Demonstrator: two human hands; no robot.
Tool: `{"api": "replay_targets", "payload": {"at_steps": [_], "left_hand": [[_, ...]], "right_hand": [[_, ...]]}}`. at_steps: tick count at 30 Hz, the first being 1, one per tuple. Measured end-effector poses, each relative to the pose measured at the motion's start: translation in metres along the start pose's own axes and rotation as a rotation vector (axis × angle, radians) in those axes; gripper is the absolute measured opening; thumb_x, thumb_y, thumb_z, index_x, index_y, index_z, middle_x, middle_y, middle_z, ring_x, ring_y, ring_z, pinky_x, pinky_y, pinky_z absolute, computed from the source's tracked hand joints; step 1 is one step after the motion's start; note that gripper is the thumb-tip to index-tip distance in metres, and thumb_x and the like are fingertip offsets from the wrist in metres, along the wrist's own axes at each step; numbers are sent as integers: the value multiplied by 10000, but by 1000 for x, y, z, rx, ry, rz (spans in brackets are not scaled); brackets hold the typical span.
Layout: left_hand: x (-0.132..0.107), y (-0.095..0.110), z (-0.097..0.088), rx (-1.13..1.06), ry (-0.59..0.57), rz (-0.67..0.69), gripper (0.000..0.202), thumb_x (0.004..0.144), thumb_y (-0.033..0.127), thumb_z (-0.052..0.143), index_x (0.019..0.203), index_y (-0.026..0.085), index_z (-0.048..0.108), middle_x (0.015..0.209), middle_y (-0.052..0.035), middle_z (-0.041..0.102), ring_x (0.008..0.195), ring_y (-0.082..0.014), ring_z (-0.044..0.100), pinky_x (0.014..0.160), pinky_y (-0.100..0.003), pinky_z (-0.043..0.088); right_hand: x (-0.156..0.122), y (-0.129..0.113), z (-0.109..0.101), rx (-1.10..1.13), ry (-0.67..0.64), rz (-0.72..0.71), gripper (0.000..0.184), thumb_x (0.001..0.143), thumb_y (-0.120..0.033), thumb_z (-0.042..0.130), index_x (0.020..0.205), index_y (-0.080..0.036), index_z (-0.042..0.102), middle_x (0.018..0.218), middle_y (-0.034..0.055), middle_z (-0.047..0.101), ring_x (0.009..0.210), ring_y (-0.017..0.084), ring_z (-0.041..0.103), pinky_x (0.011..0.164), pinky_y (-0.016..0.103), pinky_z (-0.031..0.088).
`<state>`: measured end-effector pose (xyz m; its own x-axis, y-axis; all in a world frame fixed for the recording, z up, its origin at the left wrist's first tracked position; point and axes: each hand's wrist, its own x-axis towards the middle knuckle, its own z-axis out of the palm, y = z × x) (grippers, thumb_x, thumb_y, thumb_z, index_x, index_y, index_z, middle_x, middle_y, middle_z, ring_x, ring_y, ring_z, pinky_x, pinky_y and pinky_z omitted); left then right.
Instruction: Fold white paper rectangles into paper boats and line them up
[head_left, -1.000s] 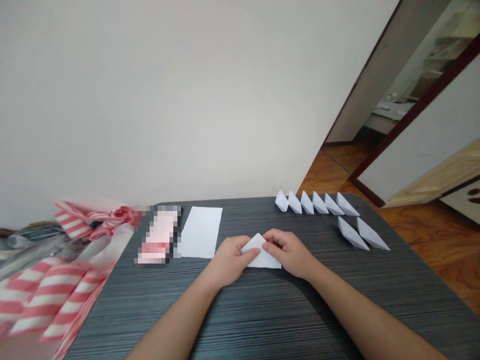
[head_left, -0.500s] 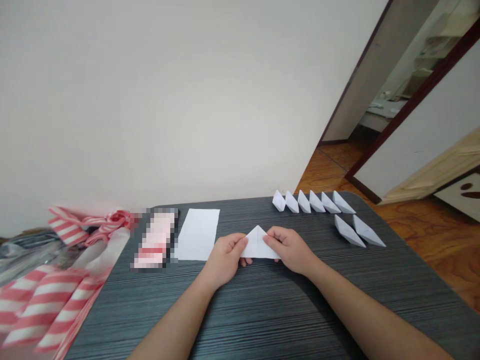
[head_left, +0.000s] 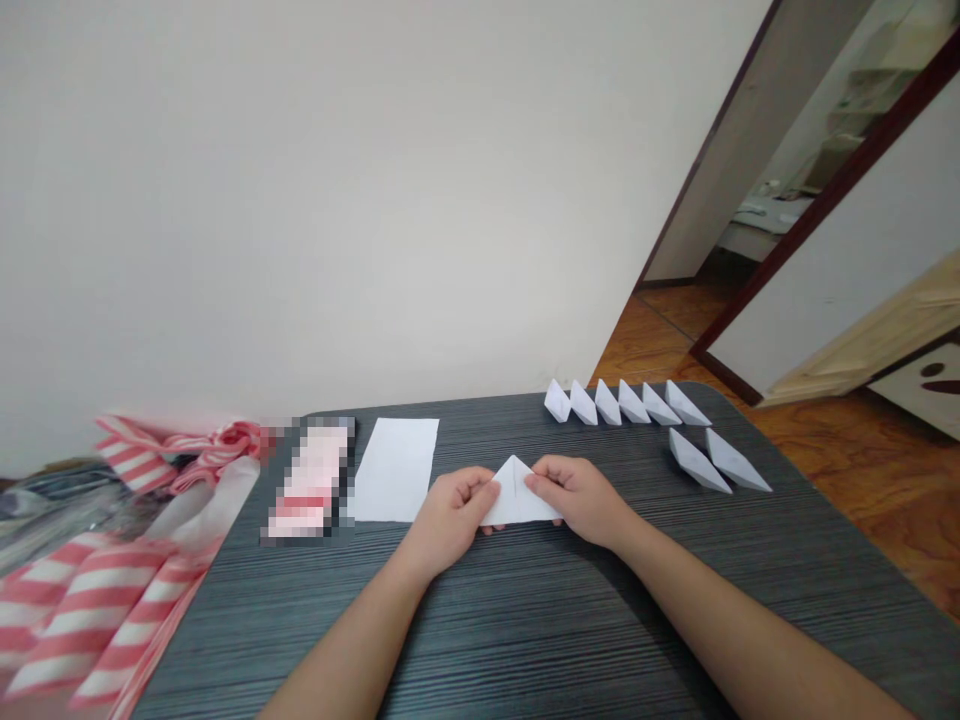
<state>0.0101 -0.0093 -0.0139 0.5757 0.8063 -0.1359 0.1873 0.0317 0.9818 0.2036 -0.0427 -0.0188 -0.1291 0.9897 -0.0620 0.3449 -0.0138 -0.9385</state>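
A white paper folded into a triangle [head_left: 516, 492] sits upright at the middle of the dark striped table [head_left: 525, 620]. My left hand [head_left: 450, 515] pinches its left edge and my right hand [head_left: 577, 497] pinches its right edge. A flat white sheet [head_left: 396, 468] lies just left of my left hand. Several finished folded paper boats [head_left: 626, 403] stand in a row at the far right of the table, with two more boats [head_left: 716, 462] in front of them.
A blurred pink and white pack [head_left: 309, 478] lies left of the flat sheet. Red and white striped plastic bags [head_left: 97, 580] hang off the table's left side. A white wall [head_left: 337, 200] stands behind; an open doorway [head_left: 810, 190] and wooden floor [head_left: 885, 480] are to the right.
The folded paper was lying lower and tilted under my fingers; both hands have raised it so the triangle stands point up. The hands have barely shifted since half a second ago.
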Motion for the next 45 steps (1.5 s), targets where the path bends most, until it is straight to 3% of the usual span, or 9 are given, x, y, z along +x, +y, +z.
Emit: {"api": "replay_targets", "payload": {"at_steps": [6,8,11,18,27,35,39,42,45], "left_hand": [[0,1,2,108,14,4,298,805,411,521,796,135,630,659,-6,573,574,-112,478,496,-201,323],[1,1,2,70,36,-1,288,807,402,517,825,137,630,695,-14,593,605,-120,498,520,-206,349],[2,-1,0,-42,78,-25,280,796,391,533,865,132,614,708,-17,601,596,-117,501,529,-208,368],[4,-5,-1,-128,82,-58,258,802,383,535,843,133,583,664,1,583,544,-98,480,513,-202,351],[3,0,2,-96,49,6,226,812,341,527,854,125,581,729,-13,593,636,-114,500,568,-210,376],[1,0,1,75,17,0,294,817,403,496,804,132,610,633,-2,566,560,-115,479,492,-206,320],[-2,4,1,-28,1,50,331,822,399,495,967,123,605,701,-24,591,624,-132,512,542,-217,370],[-3,6,3,-110,-52,77,443,784,346,574,1170,144,493,802,-34,611,668,-133,534,591,-226,410],[-3,4,5,-84,-26,58,512,751,289,622,1218,178,443,873,-43,618,686,-135,552,589,-225,426]], "right_hand": [[-2,0,4,-33,-117,-42,220,853,-345,498,807,-169,622,555,-33,515,430,88,476,400,187,352],[-4,2,4,-26,-94,-92,192,841,-310,526,973,-188,592,589,-39,516,473,95,484,445,195,378],[-6,2,2,-80,-49,-203,335,776,-259,620,1093,-212,523,736,-18,563,582,110,503,540,217,406],[-4,-6,-3,-192,-105,-396,234,760,-209,642,984,-201,579,955,47,574,772,147,537,648,244,415],[-5,-5,-2,-209,-67,-435,89,829,-203,556,905,-184,600,917,62,590,803,153,556,686,255,429],[-1,-1,1,-301,24,-398,92,850,-204,529,776,-171,573,741,19,572,695,138,531,658,254,394],[0,0,1,-330,88,-354,108,852,-218,520,766,-171,564,704,5,557,658,132,518,625,246,373],[0,-1,0,-327,119,-319,117,853,-226,514,764,-170,564,697,0,564,642,127,515,601,236,362],[1,-1,0,-319,132,-297,124,857,-230,506,764,-169,562,678,-6,560,625,121,509,591,230,359]]}}
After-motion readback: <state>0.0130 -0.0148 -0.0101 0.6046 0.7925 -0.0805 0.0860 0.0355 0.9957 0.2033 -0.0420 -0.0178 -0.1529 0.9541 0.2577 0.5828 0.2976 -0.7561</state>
